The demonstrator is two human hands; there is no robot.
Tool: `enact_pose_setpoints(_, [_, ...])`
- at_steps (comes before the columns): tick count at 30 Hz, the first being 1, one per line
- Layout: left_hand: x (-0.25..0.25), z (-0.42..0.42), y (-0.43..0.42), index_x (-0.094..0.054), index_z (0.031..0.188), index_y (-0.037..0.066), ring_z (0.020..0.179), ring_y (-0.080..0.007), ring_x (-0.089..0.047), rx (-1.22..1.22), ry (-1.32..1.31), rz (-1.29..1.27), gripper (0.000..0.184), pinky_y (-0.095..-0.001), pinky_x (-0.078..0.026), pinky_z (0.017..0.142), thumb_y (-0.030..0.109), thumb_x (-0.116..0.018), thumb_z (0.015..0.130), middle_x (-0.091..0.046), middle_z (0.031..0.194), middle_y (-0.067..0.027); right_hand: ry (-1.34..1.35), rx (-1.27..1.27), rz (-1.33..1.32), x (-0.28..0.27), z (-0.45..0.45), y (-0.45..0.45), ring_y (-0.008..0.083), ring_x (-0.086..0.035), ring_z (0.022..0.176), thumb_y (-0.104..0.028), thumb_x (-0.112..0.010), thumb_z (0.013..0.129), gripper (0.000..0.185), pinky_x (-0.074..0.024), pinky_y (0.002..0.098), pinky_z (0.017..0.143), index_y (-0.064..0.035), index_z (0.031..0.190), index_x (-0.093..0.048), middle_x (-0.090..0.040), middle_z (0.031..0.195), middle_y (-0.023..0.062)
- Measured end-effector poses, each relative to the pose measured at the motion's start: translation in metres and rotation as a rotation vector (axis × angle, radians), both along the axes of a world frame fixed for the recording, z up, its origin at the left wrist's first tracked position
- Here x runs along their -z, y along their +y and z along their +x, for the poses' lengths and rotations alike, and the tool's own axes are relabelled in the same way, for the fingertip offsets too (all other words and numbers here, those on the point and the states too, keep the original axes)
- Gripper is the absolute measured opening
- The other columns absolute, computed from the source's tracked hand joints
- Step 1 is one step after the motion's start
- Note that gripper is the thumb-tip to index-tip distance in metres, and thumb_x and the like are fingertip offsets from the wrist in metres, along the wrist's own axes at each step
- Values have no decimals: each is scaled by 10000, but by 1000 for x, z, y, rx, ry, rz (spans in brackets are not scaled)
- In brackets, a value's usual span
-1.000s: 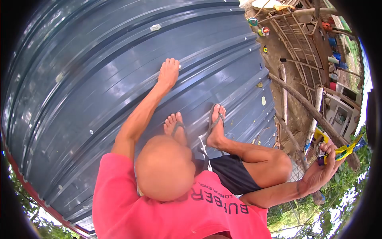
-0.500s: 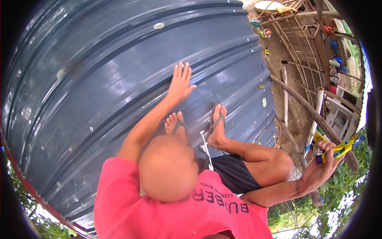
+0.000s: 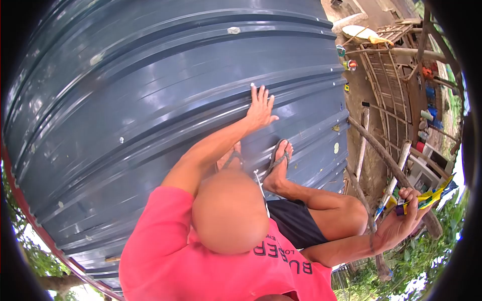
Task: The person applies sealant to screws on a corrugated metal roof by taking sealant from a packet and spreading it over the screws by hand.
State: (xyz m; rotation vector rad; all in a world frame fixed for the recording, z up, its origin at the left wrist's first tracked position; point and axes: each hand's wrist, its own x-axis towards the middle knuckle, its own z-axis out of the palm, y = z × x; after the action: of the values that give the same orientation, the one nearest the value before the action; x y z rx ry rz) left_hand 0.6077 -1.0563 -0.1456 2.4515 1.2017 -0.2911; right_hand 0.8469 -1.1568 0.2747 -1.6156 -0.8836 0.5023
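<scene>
My left hand [image 3: 260,108] lies with its fingers spread on the dark blue ribbed metal sheet [image 3: 201,70], across a raised rib. One fingertip is beside a small pale spot. Over at the right, beyond my bent leg, my right hand [image 3: 409,210] is raised, its fingers closed round a yellow and blue packet [image 3: 429,199]. A dark item also shows between those fingers, too small to name.
My sandalled foot [image 3: 281,159] and bent knees rest over the sheet. Past its right edge are wooden poles [image 3: 381,150], a slatted bamboo frame [image 3: 384,80] and brown ground below. Green leaves [image 3: 422,266] show at the lower right.
My left hand has gone from curled to spread and has moved right along the sheet. The view has shifted. My right hand still holds the packet.
</scene>
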Motion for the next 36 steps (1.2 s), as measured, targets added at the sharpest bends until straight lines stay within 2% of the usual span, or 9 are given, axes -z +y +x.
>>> enact_pose_setpoints(3, [-37, -15, 17, -376, 1530, -18, 1511, -459, -228, -406, -491, -756, 774, -561, -141, 1244, 552, -455, 1012, -389, 1536, -326, 15, -12, -9, 2, -12, 11, 195, -487, 921, -72, -589, 995, 210, -419, 371, 920, 0, 1154, -473, -513, 939, 89])
enact_pose_setpoints(7, [23, -29, -10, -347, 1541, -35, 1530, -467, -164, -255, -123, 139, 805, -555, -94, 1252, 548, -476, 1000, -251, 1600, -348, 17, -97, -29, 0, -9, 12, 203, -523, 940, -80, -584, 1002, 219, -440, 378, 936, 15, 1171, -481, -539, 965, 98])
enact_pose_setpoints(12, [24, -11, -19, -432, 1511, 12, 1496, -573, -120, -146, -85, 192, 939, -682, -32, 1215, 717, -502, 896, -387, 1581, -226, 78, -125, -21, 6, 6, 22, 202, -553, 961, -110, -606, 998, 192, -450, 369, 949, 52, 1089, -556, -578, 974, 119])
enact_pose_setpoints(17, [-105, -102, 29, -625, 1348, 87, 1211, -457, -576, -628, -961, -769, 545, -563, -438, 1027, 494, -433, 1041, -710, 1082, -235, 130, -100, -8, 18, 17, 45, 193, -594, 971, -120, -630, 990, 195, -467, 344, 960, 61, 1062, -624, -625, 1000, 123])
enact_pose_setpoints(21, [-122, -256, -4, -684, 1210, 98, 1148, -387, -587, -756, -448, 643, 275, -542, -389, 1054, 230, -601, 983, -694, 1124, -163, 124, -215, -47, 19, -16, 62, 180, -574, 944, -109, -647, 978, 199, -454, 330, 945, 39, 1092, -577, -599, 966, 105])
enact_pose_setpoints(27, [-99, -317, -71, -530, 1388, 37, 1443, -440, -356, -1039, 205, 627, 476, -641, -163, 1194, 296, -537, 989, -453, 1502, -244, 90, -294, -12, 35, -37, 91, 226, -580, 941, -105, -669, 956, 481, -480, 364, 902, 18, 1336, -401, -577, 1066, 165])
enact_pose_setpoints(30, [-100, -245, -72, -541, 1375, 54, 1452, -434, -347, -566, -156, 274, 524, -631, -184, 1204, 322, -629, 934, -462, 1488, -224, 13, -270, -83, 29, -74, 110, 319, -654, 984, -192, -810, 856, 998, -518, 319, 1005, -36, 1615, -180, -557, 1317, 322])
enact_pose_setpoints(32, [-68, -215, -82, -503, 1422, 62, 1489, -401, -304, -124, -563, 138, 545, -557, -216, 1228, 332, -615, 962, -408, 1551, -204, -243, -195, -166, 46, -87, 124, 318, -558, 1174, -259, -708, 942, 803, -423, 365, 1080, 43, 1552, -282, -493, 1404, 271])
enact_pose_setpoints(36, [-84, -245, -56, -477, 1468, 60, 1465, -349, -383, -833, 151, 378, 575, -508, -279, 1214, 362, -586, 991, -474, 1533, -166, -767, -260, -256, 80, -61, 147, 277, -391, 1410, -375, -680, 964, 901, -303, 385, 1183, 48, 1594, -194, -263, 1622, 233])
